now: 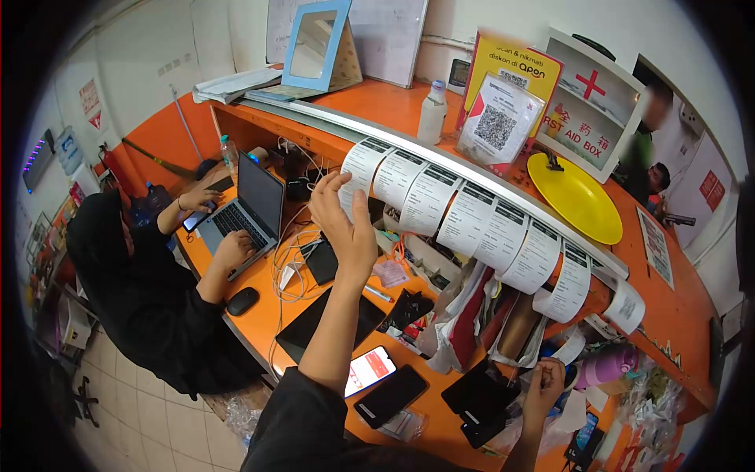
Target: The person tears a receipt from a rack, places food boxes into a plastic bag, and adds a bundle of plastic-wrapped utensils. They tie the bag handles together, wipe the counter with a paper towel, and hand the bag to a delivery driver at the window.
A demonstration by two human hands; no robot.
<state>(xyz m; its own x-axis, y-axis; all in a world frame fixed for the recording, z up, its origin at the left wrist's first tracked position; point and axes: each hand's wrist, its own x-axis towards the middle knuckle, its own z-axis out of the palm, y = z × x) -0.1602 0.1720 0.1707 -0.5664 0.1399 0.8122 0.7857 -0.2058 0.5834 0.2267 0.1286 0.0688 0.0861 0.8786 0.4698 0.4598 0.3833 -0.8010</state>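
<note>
My left hand [346, 228] is raised at the left end of a row of printed paper slips [431, 198] that hang from a metal rail [503, 206]. Its thumb and fingers are apart, right at the leftmost slip [366, 164], which they overlap in this view. Lower right, my right hand [544, 387] has its fingertips drawn together in a pinch; what they hold, if anything, I cannot make out. Beside it lie black phone-like items [480, 401] on the orange desk. Under my left forearm are a lit phone [368, 370] and a dark phone [391, 396].
A person in black [149, 275] types on a laptop [250, 200] at the left, a mouse [242, 300] nearby. On the upper shelf stand a bottle [432, 112], a QR code stand [499, 118], a yellow plate [578, 200] and a first aid box [590, 98]. A purple bottle [607, 367] lies right.
</note>
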